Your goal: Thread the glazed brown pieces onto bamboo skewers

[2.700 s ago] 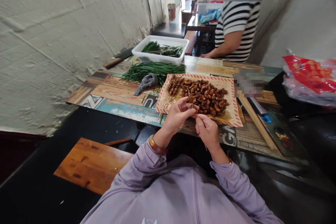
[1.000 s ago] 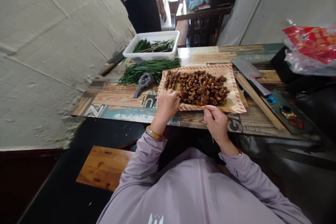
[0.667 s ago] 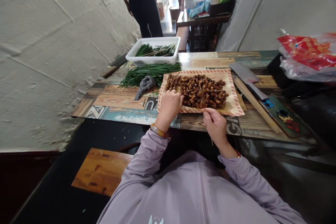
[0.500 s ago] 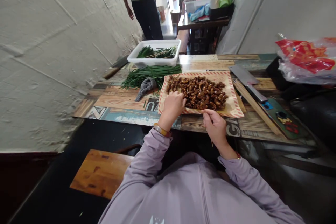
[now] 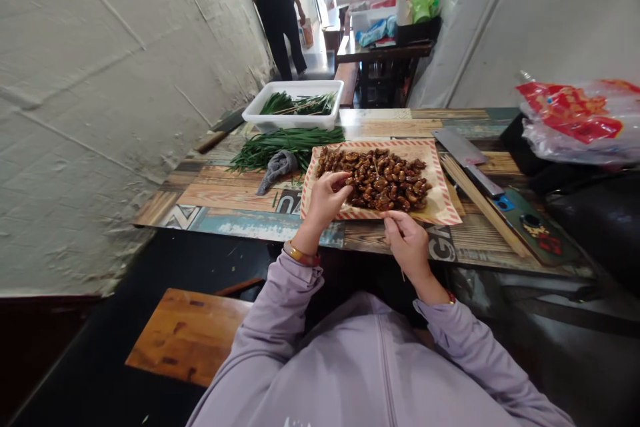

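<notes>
Reaching into glazed brown morsels [image 5: 385,177] on a red-striped paper tray [image 5: 443,203], left hand [image 5: 325,199], grip indeterminate; right hand [image 5: 407,243], clamped on thin wooden skewer [image 5: 403,274], could prick the left hand if sticky pieces slip.

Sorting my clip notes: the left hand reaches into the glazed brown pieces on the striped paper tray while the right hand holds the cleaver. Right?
Not quite. In the head view the right hand pinches a thin wooden skewer; the cleaver lies untouched on the table, right of the striped paper tray. The left hand does reach into the glazed brown pieces on it.
</notes>
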Tool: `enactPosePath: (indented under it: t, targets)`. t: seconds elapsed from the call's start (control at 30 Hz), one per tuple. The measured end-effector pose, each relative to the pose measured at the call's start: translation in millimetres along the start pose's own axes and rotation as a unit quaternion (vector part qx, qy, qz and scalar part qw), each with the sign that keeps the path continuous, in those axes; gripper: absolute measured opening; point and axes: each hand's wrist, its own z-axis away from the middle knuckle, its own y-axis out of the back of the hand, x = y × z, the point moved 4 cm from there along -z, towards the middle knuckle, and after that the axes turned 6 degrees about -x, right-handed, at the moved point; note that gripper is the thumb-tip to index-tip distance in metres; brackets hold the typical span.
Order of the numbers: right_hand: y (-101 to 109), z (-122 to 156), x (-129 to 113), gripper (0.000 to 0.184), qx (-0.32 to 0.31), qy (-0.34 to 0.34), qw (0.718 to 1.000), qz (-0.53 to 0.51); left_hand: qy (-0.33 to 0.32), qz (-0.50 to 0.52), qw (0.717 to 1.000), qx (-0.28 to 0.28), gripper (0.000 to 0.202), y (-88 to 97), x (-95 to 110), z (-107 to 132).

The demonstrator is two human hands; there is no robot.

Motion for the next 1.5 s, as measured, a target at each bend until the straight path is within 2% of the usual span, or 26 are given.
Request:
enactPosePath:
  t: [0.07,0.13,0.27,0.43,0.93,1.03,1.17,1.27,1.37,1.5]
  targets:
    - [-1.4,0.3,-1.4,0.025,-0.026,0.011,1.0,0.006,0.044,0.124,0.991,-0.003,0.029,-0.1,-3.5,3.8]
    - [-4.1,0.3,-4.4,0.024,-0.061,0.031,0.998,0.009,0.072,0.207,0.976,-0.003,0.031,-1.2,-3.2,8.6]
    - [-8.7,-0.4,-9.4,0.023,-0.107,0.06,0.992,0.027,0.06,0.253,0.965,0.019,0.031,-0.7,5.2,16.6]
    - [-9.1,-1.0,-9.3,0.024,-0.103,0.063,0.992,0.037,0.07,0.323,0.944,-0.01,0.033,-0.7,13.7,25.6]
    - [-10.2,-0.8,-10.8,0.021,-0.099,0.092,0.99,0.046,0.117,0.394,0.911,-0.045,0.034,3.2,8.2,33.7]
    - [-10.0,-1.2,-11.3,0.02,-0.096,0.099,0.989,0.048,0.116,0.388,0.914,-0.04,0.03,4.7,7.5,33.8]
    - [-8.4,-0.7,-11.2,0.021,-0.088,0.093,0.991,0.042,0.077,0.368,0.926,-0.032,0.022,9.3,11.9,31.7]
    - [-6.9,-0.1,-10.8,0.021,-0.085,0.084,0.992,0.034,0.051,0.353,0.934,-0.004,0.018,14.5,15.8,29.2]
    - [-6.7,0.1,-10.4,0.02,-0.09,0.085,0.992,0.032,0.058,0.348,0.936,0.015,0.019,16.2,17.7,27.4]
    - [-7.3,-0.9,-11.0,0.019,-0.096,0.101,0.99,0.028,0.082,0.357,0.93,0.012,0.023,11.3,19.2,26.7]
